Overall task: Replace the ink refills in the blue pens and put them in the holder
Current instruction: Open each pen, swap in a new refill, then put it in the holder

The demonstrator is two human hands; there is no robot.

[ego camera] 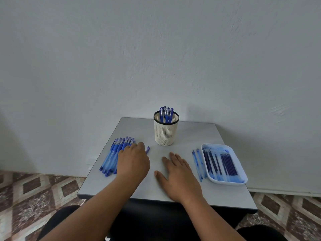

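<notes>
**Left hand on the pen row, right hand idle**

Left hand [132,160] lies palm-down over the near-right part of the row of blue pens [113,153], fingers curled forward. Whether they pinch a pen I cannot tell; the knuckles hide the fingertips. A blue tip or cap [148,149] shows just past the fingers, toward the desk's middle.

Right hand [179,178] rests flat on the desk [191,136], fingers spread, holding nothing.

Pens lie side by side by the left edge, long axes running from the near-left toward the far-right. Left hand is clearly the nearer one.

Holder [166,131] stands upright near the far edge, several pens [166,114] already in it. Tray [242,171] of dark refills [220,162] sits by the right edge; two loose refills [198,163] lie just left of it, near the right hand.

Likely step: lifting the next pen.
</notes>
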